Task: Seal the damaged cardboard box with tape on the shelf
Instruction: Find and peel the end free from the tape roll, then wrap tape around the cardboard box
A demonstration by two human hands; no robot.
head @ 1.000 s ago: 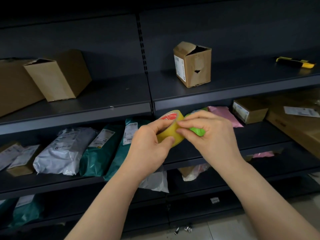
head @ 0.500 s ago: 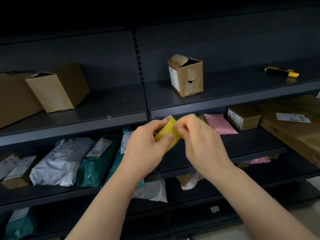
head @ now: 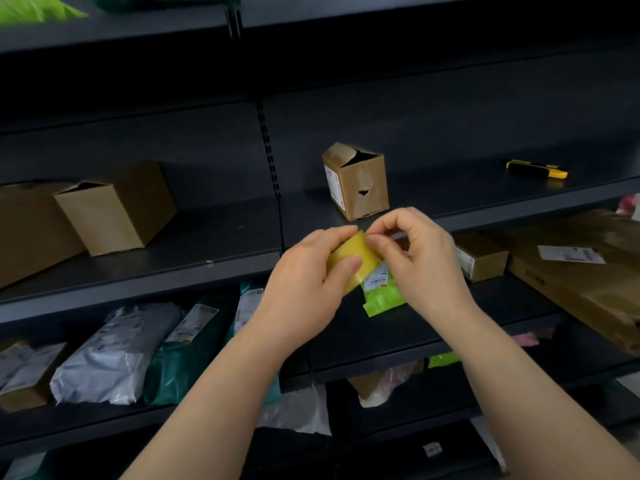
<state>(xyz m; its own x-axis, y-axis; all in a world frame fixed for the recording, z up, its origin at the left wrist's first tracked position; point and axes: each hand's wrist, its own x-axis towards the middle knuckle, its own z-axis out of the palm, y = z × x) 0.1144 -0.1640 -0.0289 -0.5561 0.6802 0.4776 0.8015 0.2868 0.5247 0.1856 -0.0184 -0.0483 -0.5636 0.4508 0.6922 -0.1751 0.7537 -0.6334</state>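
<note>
The left hand [head: 304, 282] is curled round one roll of yellow tape [head: 353, 259], thumb across its near face and fingers behind it. The right hand [head: 424, 258] meets it from the right. Its thumb and forefinger pinch narrowly on the roll's upper edge and the other fingers are loosely bent (whether a tape end is lifted cannot be told). Both hands hang in front of the shelf edge and partly hide one bright green mailer [head: 381, 299] on the level below.

Just beyond them, one damaged cardboard box [head: 360, 178] stands upright on the dark shelf [head: 450, 195]. Its top flaps are torn open, there is a ragged hole in its front face, and neither hand touches it. Far right on the same level lies one yellow-and-black utility knife [head: 535, 169]. To the left sit two more boxes, an open brown box [head: 114, 209] against a larger box [head: 27, 230]. Lower left, a grey mailer [head: 114, 351] and a teal mailer [head: 180, 355] lean together.
</note>
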